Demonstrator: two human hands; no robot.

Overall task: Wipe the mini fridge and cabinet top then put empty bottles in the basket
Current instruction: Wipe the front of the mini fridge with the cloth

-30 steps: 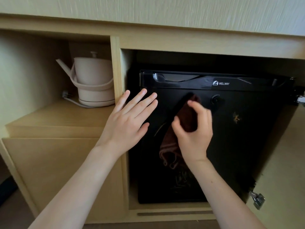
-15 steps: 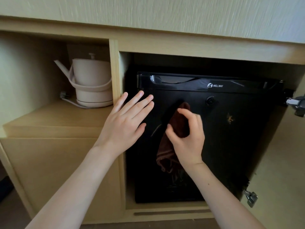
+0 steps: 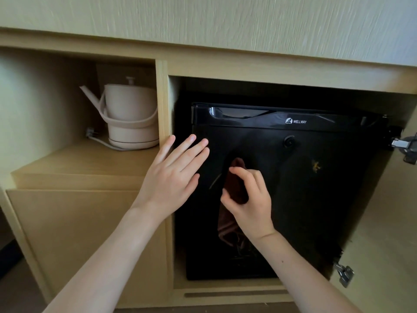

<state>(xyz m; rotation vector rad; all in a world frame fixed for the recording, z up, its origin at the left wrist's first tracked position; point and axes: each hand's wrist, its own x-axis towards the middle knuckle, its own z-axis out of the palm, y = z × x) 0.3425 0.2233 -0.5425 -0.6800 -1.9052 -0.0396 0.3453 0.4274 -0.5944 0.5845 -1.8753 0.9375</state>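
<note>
The right grip [image 3: 250, 204] pinches the brown cloth [image 3: 235, 185], now lower on the glossy black fridge [image 3: 316, 199]; left grip [image 3: 171, 179] flat, fingers straight.

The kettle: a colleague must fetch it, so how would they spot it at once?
In the light wooden cabinet, the black mini fridge fills the right bay; left of it is an open shelf. At the back of that shelf, beside the divider, stands the kettle. It alone is cream, with a long spout pointing left and a white cord at its base.
</note>
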